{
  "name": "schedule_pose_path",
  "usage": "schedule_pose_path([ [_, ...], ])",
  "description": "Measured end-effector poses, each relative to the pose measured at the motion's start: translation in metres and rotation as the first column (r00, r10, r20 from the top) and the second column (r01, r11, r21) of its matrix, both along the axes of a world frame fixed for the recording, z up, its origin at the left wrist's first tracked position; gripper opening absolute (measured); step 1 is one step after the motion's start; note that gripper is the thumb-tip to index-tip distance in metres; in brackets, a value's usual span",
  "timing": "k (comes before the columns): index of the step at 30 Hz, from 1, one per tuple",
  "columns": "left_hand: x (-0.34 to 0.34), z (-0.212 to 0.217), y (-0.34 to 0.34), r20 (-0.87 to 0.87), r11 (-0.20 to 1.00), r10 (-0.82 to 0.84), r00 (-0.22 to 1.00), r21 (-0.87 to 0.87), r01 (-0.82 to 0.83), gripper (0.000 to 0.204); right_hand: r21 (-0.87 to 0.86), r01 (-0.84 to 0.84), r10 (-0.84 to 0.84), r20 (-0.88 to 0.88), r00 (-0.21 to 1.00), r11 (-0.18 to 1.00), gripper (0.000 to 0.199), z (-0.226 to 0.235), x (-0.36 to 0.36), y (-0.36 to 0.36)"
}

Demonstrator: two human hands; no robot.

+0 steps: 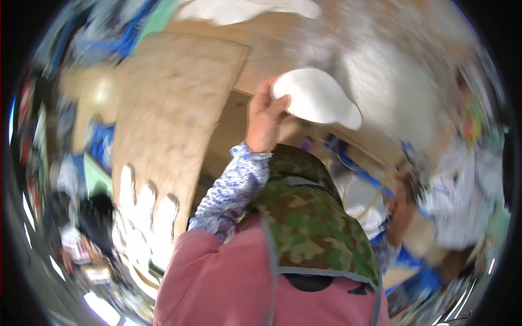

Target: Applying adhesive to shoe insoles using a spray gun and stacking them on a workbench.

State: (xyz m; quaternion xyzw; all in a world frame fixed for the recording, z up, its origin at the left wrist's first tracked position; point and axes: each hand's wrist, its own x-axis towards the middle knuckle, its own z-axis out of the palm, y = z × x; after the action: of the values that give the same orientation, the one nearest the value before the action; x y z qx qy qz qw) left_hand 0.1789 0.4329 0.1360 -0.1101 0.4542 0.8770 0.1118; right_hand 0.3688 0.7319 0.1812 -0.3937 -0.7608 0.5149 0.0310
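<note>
- Cluttered workroom all around, with a tan board (174, 98) to the left, a glossy brownish surface (391, 81) to the upper right and pale plastic bags (454, 190) at far right.
- Held up in the left hand (262, 119): a flat white piece (318, 98), broad at the gripped end and narrowing to a rounded tip toward the right; pinched between thumb and fingers, clear of the board, near the middle of the view.
- Blurred at the right, beside a dark object (416, 187): the right hand (401, 209); cannot tell if clenched, released or grasping anything.
- Laid side by side at the near end of the board: three elongated white pieces (145, 204), apparently already put in order, judging by the neat row; too glary to compare closely with the held one.
- Lying at the top edge, partly cut off: more white material (244, 10), perhaps left for later handling, though impossible to confirm.
- Probably midway through, with one piece in hand and not yet set down; no way to count finished against unfinished.
- Partly hidden below a camouflage hat flap (315, 228) and a pink garment (234, 277): much of the near area.
</note>
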Motion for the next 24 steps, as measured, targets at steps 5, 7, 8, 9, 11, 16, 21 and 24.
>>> schedule_pose_path([
  [5,0.017,0.055,-0.128,-0.096,0.975,0.176,0.980,-0.120,-0.187,0.036,-0.086,-0.210,0.200,-0.113,0.973,0.974,0.031,0.012,-0.009,-0.020],
  [7,0.038,0.060,-0.198,-0.152,0.933,0.277,0.949,-0.192,-0.303,0.037,-0.072,-0.293,0.281,-0.135,0.950,0.953,0.031,0.022,-0.024,-0.043],
  [8,0.050,0.061,-0.232,-0.159,0.897,0.330,0.931,-0.255,-0.361,0.037,-0.057,-0.349,0.338,-0.150,0.929,0.935,0.031,0.024,-0.028,-0.058],
  [9,0.066,0.075,-0.259,-0.169,0.869,0.391,0.905,-0.257,-0.424,0.037,-0.060,-0.349,0.342,-0.103,0.934,0.935,0.033,0.041,-0.037,-0.062],
  [11,0.094,0.090,-0.323,-0.163,0.782,0.509,0.845,-0.324,-0.533,0.037,-0.016,-0.441,0.439,-0.068,0.896,0.897,0.030,0.062,-0.040,-0.087],
  [16,0.127,0.013,-0.486,-0.061,0.617,0.710,0.702,-0.428,-0.661,0.041,0.049,-0.568,0.570,-0.053,0.820,0.822,0.022,0.056,-0.072,-0.151],
  [21,0.176,-0.045,-0.632,-0.043,0.436,0.838,0.543,-0.545,-0.716,0.046,0.034,-0.593,0.592,0.030,0.805,0.804,0.024,0.025,-0.087,-0.214],
  [24,0.209,-0.063,-0.660,-0.061,0.245,0.907,0.416,-0.727,-0.641,0.052,0.045,-0.583,0.583,0.015,0.812,0.811,0.012,0.033,-0.086,-0.203],
])
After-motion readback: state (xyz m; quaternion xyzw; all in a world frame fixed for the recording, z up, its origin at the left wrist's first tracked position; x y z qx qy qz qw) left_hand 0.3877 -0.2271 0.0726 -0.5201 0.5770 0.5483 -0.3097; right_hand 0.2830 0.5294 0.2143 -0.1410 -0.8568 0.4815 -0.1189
